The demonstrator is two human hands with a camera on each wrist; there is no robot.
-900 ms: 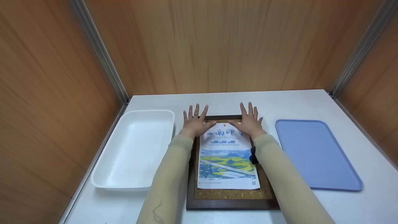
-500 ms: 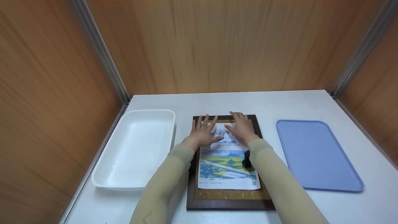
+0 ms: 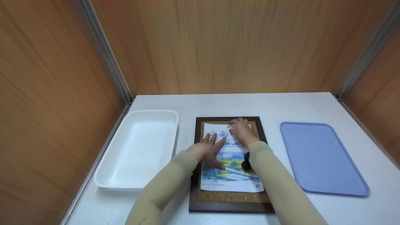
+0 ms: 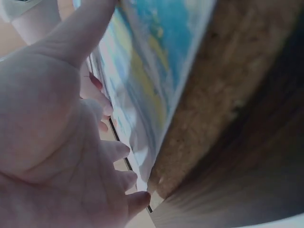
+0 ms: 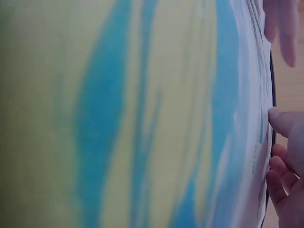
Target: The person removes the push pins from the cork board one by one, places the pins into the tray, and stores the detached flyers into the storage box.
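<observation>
A dark-framed corkboard (image 3: 229,207) lies flat in the middle of the white table, with a printed landscape poster (image 3: 232,176) on its cork. My left hand (image 3: 207,149) presses flat on the poster's left half with straight fingers. My right hand (image 3: 243,131) is at the poster's top edge, fingers curled, thumb and fingertips pinching a small orange pin (image 3: 229,126). The left wrist view shows my left palm (image 4: 57,142) beside the poster (image 4: 142,71) and cork (image 4: 218,95). The poster (image 5: 142,114) fills the right wrist view, with curled fingers (image 5: 282,190) at its edge.
A deep white plastic tray (image 3: 103,182) stands left of the board. A flat blue tray (image 3: 322,156) lies to the right. Wooden walls close in the table (image 3: 281,104) on three sides. A black band (image 3: 246,162) sits on my right wrist.
Both hands drew back from the board's top edge. The left slid down onto the poster's left half; the right curled its fingers at the orange pin.
</observation>
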